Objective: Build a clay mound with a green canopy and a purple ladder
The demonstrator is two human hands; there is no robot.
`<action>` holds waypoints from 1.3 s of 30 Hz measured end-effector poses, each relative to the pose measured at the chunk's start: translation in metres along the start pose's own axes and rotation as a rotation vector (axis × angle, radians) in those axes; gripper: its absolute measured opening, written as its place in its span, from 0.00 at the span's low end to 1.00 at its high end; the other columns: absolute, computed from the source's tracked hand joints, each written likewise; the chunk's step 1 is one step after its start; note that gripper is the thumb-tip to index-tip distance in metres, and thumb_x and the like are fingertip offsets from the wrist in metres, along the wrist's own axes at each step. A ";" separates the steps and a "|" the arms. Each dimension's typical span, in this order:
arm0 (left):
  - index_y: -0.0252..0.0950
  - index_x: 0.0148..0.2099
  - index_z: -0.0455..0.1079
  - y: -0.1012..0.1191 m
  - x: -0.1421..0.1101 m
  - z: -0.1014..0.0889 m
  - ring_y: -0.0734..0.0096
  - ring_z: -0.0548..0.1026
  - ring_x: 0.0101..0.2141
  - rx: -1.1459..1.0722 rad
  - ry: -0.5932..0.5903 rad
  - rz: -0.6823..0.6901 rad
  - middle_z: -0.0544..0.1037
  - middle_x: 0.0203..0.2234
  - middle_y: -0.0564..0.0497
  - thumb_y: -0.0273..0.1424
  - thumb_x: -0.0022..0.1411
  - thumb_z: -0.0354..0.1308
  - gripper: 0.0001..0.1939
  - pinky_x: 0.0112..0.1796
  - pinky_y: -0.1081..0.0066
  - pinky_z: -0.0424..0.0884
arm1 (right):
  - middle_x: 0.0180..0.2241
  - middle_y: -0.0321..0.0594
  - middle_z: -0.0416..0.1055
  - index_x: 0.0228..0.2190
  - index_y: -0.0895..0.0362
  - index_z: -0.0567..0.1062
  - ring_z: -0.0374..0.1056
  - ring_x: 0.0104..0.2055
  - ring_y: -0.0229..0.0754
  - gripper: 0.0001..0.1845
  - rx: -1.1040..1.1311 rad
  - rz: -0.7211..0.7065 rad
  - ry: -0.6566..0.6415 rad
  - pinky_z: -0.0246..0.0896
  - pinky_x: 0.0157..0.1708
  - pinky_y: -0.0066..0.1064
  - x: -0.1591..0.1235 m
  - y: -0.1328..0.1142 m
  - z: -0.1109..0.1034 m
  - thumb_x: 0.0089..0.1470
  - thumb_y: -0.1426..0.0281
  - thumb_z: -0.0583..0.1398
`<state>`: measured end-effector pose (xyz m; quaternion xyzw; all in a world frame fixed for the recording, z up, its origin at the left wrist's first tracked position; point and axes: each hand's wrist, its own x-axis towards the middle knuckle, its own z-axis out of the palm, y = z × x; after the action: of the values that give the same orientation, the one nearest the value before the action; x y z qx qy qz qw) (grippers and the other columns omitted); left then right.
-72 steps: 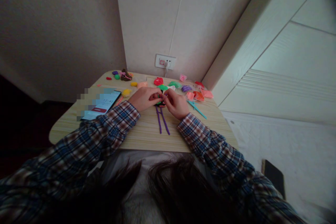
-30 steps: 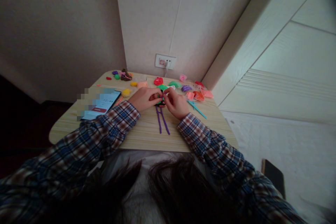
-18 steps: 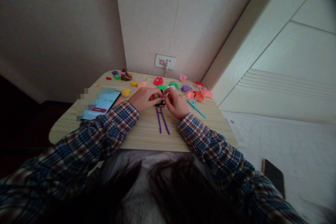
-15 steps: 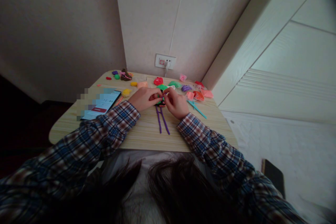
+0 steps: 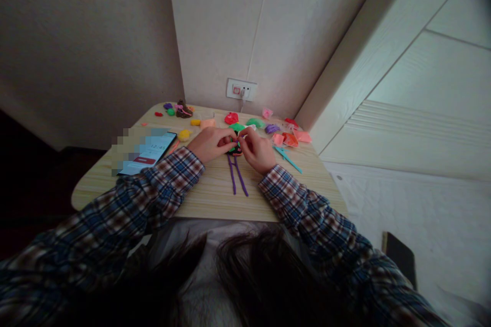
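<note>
My left hand [image 5: 210, 143] and my right hand [image 5: 258, 152] meet over the middle of a small wooden table [image 5: 207, 191]. Both are closed, fingertips pinching a small dark clay figure [image 5: 235, 149] with green and red bits between them. Two thin purple clay strips [image 5: 238, 176] run from the figure towards me on the tabletop. Most of the figure is hidden by my fingers.
Several coloured clay lumps lie along the far side: red [image 5: 231, 118], green [image 5: 254, 123], purple [image 5: 272, 129], yellow [image 5: 184, 135], orange-pink [image 5: 290, 139]. A teal clay tool [image 5: 287, 159] lies right of my hand. A lit phone [image 5: 150, 153] sits at the left. A wall socket [image 5: 241, 90] is behind.
Almost nothing: both hands stay pinched on the clay figure with only slight finger movement.
</note>
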<state>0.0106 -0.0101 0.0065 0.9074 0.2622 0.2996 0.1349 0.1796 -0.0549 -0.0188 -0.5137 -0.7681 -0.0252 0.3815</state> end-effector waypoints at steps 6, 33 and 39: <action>0.32 0.34 0.70 0.000 0.001 0.001 0.77 0.66 0.20 0.004 0.002 0.013 0.70 0.18 0.55 0.30 0.57 0.55 0.06 0.24 0.77 0.59 | 0.20 0.32 0.68 0.35 0.56 0.65 0.60 0.18 0.34 0.08 -0.007 -0.005 0.006 0.49 0.21 0.24 0.000 0.000 -0.001 0.59 0.66 0.49; 0.31 0.34 0.71 0.000 0.001 0.000 0.76 0.66 0.20 0.007 -0.068 0.019 0.70 0.18 0.54 0.28 0.56 0.54 0.07 0.24 0.77 0.59 | 0.19 0.33 0.67 0.34 0.56 0.67 0.62 0.19 0.36 0.07 -0.015 -0.011 -0.065 0.50 0.21 0.26 0.001 0.000 -0.002 0.57 0.67 0.50; 0.31 0.34 0.71 0.001 0.000 -0.001 0.76 0.66 0.20 0.009 -0.033 0.021 0.72 0.20 0.53 0.29 0.57 0.53 0.07 0.25 0.76 0.60 | 0.20 0.33 0.69 0.35 0.56 0.66 0.62 0.19 0.36 0.08 -0.004 0.000 -0.046 0.49 0.22 0.26 0.001 -0.001 -0.002 0.58 0.67 0.50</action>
<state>0.0105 -0.0107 0.0079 0.9153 0.2518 0.2850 0.1322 0.1798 -0.0554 -0.0165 -0.5150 -0.7765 -0.0149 0.3628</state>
